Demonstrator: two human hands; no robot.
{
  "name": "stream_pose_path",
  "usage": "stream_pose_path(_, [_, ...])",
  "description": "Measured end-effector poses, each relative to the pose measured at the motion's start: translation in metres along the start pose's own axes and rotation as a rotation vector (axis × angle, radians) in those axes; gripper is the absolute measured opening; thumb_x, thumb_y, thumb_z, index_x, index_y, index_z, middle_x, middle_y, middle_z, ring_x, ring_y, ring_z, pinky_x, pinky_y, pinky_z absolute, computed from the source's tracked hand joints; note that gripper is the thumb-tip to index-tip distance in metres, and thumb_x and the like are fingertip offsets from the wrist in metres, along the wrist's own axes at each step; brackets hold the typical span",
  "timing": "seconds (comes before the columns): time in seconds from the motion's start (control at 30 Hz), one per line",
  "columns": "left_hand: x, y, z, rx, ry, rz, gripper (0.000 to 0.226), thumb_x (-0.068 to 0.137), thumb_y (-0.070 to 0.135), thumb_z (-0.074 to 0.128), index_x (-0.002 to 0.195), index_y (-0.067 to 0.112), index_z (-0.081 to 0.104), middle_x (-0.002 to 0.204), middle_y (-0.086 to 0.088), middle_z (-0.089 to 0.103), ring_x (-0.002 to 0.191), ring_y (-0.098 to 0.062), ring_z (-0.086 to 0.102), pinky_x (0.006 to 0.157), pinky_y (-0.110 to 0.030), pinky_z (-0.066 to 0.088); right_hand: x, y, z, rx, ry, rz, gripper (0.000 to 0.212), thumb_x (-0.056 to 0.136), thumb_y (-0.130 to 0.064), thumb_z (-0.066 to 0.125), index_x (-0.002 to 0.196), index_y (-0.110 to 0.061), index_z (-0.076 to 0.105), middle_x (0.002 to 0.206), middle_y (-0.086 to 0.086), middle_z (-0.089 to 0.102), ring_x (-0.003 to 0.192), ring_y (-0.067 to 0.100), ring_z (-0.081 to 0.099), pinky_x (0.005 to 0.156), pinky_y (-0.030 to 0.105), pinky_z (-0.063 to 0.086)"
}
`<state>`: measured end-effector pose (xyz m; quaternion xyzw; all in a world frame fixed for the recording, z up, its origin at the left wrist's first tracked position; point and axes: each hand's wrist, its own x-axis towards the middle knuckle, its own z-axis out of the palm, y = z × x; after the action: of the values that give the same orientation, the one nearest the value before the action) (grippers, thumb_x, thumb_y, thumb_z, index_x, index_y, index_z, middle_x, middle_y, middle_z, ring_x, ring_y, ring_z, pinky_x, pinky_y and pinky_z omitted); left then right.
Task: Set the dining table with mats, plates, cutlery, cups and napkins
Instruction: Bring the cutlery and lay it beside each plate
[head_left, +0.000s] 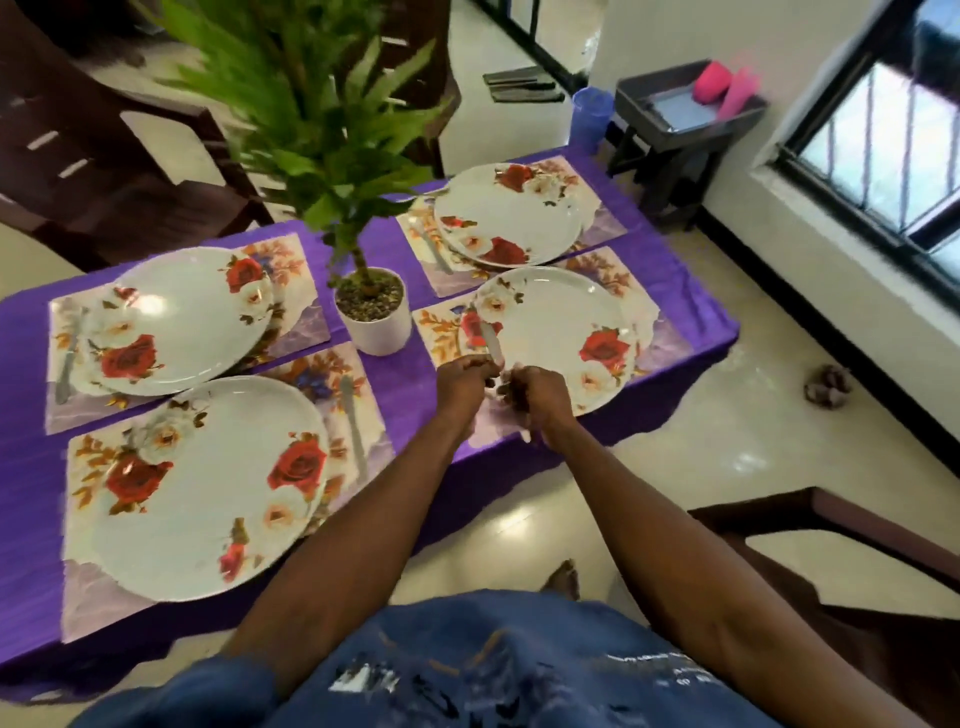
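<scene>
At the centre-right of the frame we hold a table knife (491, 340) in our left hand (464, 375), fingers curled round its handle, blade over the near rim of the rose-patterned plate (553, 338). We should lay it straight on the mat (441, 332) beside that plate. Our right hand (535, 392) is curled close alongside, seemingly gripping more cutlery, though we cannot tell for certain; both arms reach forward.

hands (501, 387) gripping knife (491, 343), over plate (556, 338)
</scene>
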<state>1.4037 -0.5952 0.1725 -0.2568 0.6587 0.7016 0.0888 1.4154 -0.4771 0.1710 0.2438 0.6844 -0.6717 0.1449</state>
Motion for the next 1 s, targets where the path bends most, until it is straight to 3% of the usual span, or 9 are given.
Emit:
stream_pose_path(0.17, [-0.006,0.001,0.104,0.075,0.007,0.023,0.011,0.082,0.002,0.070,0.090,0.006,0.075,0.083,-0.005,0.070,0.057,-0.002,0.054,0.051,-0.017,0.042,0.026,-0.017,-0.102,-0.018,-0.076,-0.042,0.020,0.095,-0.011,0.052,0.093,0.000,0.069,0.073,0.012,0.068,0.060,0.019,0.061,0.058,0.029,0.050])
stream_pose_path(0.33, [-0.004,0.010,0.167,0.205,-0.038,0.049,0.014,0.086,0.009,0.067,0.097,0.009,0.076,0.088,-0.003,0.070,0.072,-0.014,0.060,0.066,-0.026,0.045,0.054,-0.031,-0.166,-0.147,-0.103,-0.057,0.017,0.096,-0.007,0.056,0.104,-0.002,0.070,0.091,0.017,0.071,0.073,0.022,0.066,0.072,0.034,0.057])
stream_pose_path(0.47, [0.009,0.013,0.192,0.286,-0.053,0.059,0.019,0.090,0.022,0.065,0.103,0.011,0.075,0.093,0.002,0.072,0.078,-0.009,0.062,0.067,-0.025,0.048,0.082,-0.040,-0.191,-0.229,-0.026,-0.065,0.012,0.092,-0.004,0.060,0.092,-0.005,0.072,0.093,0.014,0.073,0.088,0.030,0.069,0.082,0.042,0.057])
stream_pose_path(0.6, [0.027,0.011,0.200,0.316,-0.021,0.060,0.019,0.088,0.021,0.066,0.098,0.008,0.076,0.092,-0.004,0.073,0.080,-0.015,0.064,0.077,-0.030,0.051,0.119,-0.045,-0.214,-0.258,0.106,-0.056,0.018,0.085,0.002,0.060,0.076,-0.011,0.069,0.083,0.009,0.070,0.079,0.024,0.066,0.080,0.047,0.057])
stream_pose_path(0.83, [0.071,0.013,0.222,0.365,0.030,0.043,0.024,0.089,0.023,0.066,0.092,0.002,0.076,0.093,-0.012,0.074,0.090,-0.028,0.067,0.088,-0.042,0.053,0.184,-0.055,-0.238,-0.500,0.173,-0.060,0.016,0.083,-0.004,0.066,0.097,-0.004,0.076,0.103,0.011,0.074,0.096,0.024,0.066,0.087,0.043,0.054])
stream_pose_path(1.0, [0.094,0.025,0.237,0.349,0.015,0.042,0.025,0.088,0.021,0.065,0.081,-0.002,0.072,0.080,-0.015,0.072,0.082,-0.032,0.066,0.083,-0.044,0.053,0.216,-0.071,-0.231,-0.646,0.172,-0.111,0.019,0.081,-0.002,0.064,0.095,-0.004,0.077,0.100,0.011,0.075,0.095,0.028,0.068,0.084,0.042,0.055])
